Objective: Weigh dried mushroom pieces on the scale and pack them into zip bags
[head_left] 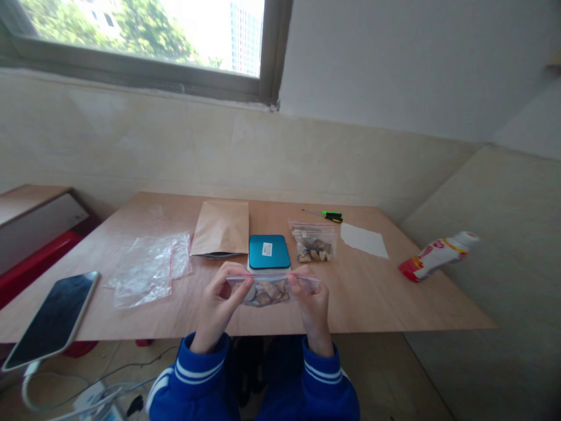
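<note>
Between my two hands is a clear zip bag [268, 292] with a red-edged top, holding brownish dried pieces. My left hand [221, 301] pinches the top edge at its left end, thumb in front. At the other end, my right hand [312, 301] grips the same edge between thumb and fingers. Just beyond the bag lies a small scale [276, 254] with a teal top and a white label. Right of it rests a filled zip bag [314, 242] with similar dried pieces, and a second bag edge shows behind it. A brown paper pouch [222, 228] lies to the scale's left, its mouth facing me.
Flat clear zip bags [146, 272] lie on the left. A phone [55, 316] with a cable sits at the left front edge. Toward the right are screwdrivers [331, 216], white paper [364, 240] and a red-and-white bottle [438, 255]. A wall stands behind the table [372, 304].
</note>
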`<act>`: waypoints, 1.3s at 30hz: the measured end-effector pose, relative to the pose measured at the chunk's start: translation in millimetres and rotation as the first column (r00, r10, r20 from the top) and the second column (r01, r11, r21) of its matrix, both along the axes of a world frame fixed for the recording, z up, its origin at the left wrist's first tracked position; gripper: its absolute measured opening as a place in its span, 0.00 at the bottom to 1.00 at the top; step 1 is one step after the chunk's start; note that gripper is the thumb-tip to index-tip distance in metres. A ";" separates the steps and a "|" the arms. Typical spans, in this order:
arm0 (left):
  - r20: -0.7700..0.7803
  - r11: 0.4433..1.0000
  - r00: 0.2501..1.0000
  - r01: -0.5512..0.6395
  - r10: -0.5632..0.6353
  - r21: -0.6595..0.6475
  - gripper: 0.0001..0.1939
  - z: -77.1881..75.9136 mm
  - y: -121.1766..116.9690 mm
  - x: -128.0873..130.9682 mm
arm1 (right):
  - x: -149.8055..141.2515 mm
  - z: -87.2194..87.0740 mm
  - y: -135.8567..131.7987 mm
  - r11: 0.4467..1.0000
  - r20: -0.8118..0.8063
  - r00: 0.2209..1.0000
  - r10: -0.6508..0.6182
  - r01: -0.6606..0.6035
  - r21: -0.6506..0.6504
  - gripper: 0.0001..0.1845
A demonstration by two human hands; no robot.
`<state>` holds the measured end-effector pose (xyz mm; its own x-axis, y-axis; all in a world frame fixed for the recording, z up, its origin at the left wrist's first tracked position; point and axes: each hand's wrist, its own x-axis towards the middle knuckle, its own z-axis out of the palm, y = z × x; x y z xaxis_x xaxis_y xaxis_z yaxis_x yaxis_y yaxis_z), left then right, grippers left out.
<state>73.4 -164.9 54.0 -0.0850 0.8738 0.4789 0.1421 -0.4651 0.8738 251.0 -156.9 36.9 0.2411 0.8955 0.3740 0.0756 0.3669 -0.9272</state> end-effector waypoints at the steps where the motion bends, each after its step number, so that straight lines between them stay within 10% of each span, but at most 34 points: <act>1: -0.004 1.000 1.000 -0.005 0.005 0.007 0.07 -0.6 0.1 -0.3 | -0.3 0.7 -0.2 1.000 -0.002 1.000 0.013 -0.013 0.002 0.11; 16: -0.055 0.988 0.992 -0.106 0.113 0.116 0.04 -4.4 -2.1 -3.1 | -1.2 -6.7 2.0 0.967 -0.043 0.970 0.240 -0.243 -0.073 0.09; 34: -0.023 0.997 0.999 0.050 -0.048 0.065 0.01 -9.7 -1.0 -4.6 | -0.8 0.0 0.1 0.985 0.065 0.986 0.156 -0.160 0.065 0.12; 39: -0.052 0.996 0.998 0.043 -0.040 0.072 0.02 -7.9 -0.5 -4.2 | 14.8 16.5 -7.3 0.982 0.305 0.952 -0.038 -0.020 0.186 0.15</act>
<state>69.2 -165.3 46.1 -0.0232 0.8383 0.5447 0.1647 -0.5342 0.8292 265.9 -164.2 53.4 0.0968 0.8023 0.5890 0.3485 0.5270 -0.7751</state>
